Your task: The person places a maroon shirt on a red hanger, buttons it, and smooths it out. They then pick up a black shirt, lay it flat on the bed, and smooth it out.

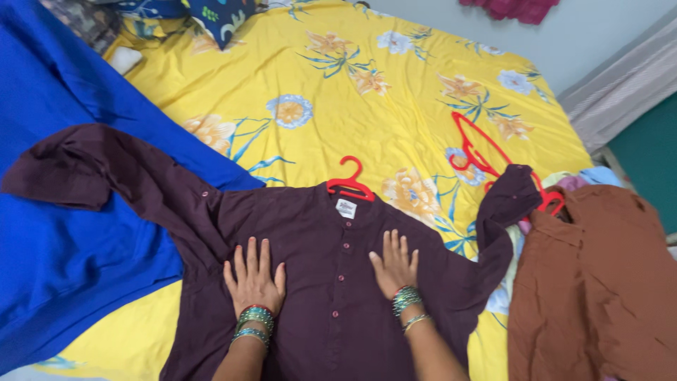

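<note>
From the head camera, a dark maroon shirt [331, 282] lies face up at the near edge of the yellow floral bedsheet [367, 92], buttoned, on a red hanger [350, 185]. The left hand [254, 279] and right hand [395, 268] press flat on its chest, fingers spread, gripping nothing. Sleeves remain unfolded. A brown shirt [599, 282] lies at the right edge, blue cloth [63, 233] at the left.

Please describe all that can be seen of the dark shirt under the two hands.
The dark maroon shirt lies flat, front up, on the yellow flowered bedsheet. It looks like thin woven cloth, buttoned down the middle, with a small white label inside its collar. A red hanger sits in the neck. The left hand and right hand press flat on its chest. One sleeve lies over blue cloth.
</note>
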